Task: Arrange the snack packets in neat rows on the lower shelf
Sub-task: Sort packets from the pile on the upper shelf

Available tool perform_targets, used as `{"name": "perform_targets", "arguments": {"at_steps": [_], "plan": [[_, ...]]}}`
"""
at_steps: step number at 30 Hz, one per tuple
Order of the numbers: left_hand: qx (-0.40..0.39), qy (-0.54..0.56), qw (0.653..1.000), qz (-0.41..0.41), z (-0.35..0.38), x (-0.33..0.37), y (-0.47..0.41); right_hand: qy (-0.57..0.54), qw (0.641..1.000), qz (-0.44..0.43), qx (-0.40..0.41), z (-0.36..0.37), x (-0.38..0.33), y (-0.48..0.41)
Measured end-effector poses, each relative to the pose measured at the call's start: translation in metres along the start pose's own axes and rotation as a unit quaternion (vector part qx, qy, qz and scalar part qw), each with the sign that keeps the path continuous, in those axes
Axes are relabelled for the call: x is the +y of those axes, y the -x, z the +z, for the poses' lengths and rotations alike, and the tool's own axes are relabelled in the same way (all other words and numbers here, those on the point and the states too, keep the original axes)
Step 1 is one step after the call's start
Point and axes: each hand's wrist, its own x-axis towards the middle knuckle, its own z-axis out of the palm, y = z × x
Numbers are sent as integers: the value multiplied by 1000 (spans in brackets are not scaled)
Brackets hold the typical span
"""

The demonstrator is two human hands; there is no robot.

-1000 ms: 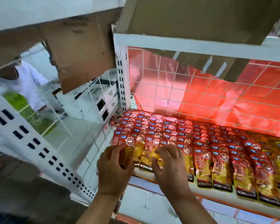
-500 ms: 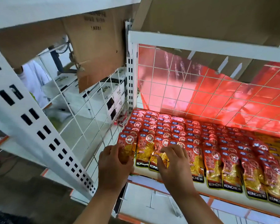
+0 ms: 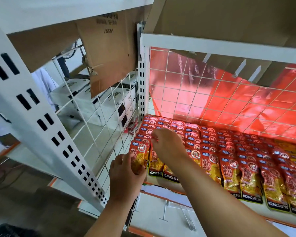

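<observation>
Red packet stays gripped by left hand fingers; right hand has reached farther back, fingers' state unclear.

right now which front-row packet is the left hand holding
The leftmost packet, at the row's end beside the wire side grid; only it is gripped by the left hand, round its lower half.

Glossy red-and-yellow plastic snack packets lie on a smooth white-painted metal shelf; matt brown cardboard box upper left.
</observation>
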Motion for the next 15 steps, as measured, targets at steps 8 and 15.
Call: {"name": "perform_targets", "arguments": {"at_steps": [8, 15], "plan": [[3, -18, 1000, 17, 1, -3, -1, 113, 988, 0, -101, 29, -21, -47], [6, -27, 999, 30, 3, -5, -1, 94, 991, 30, -85, 27, -22, -47]]}}
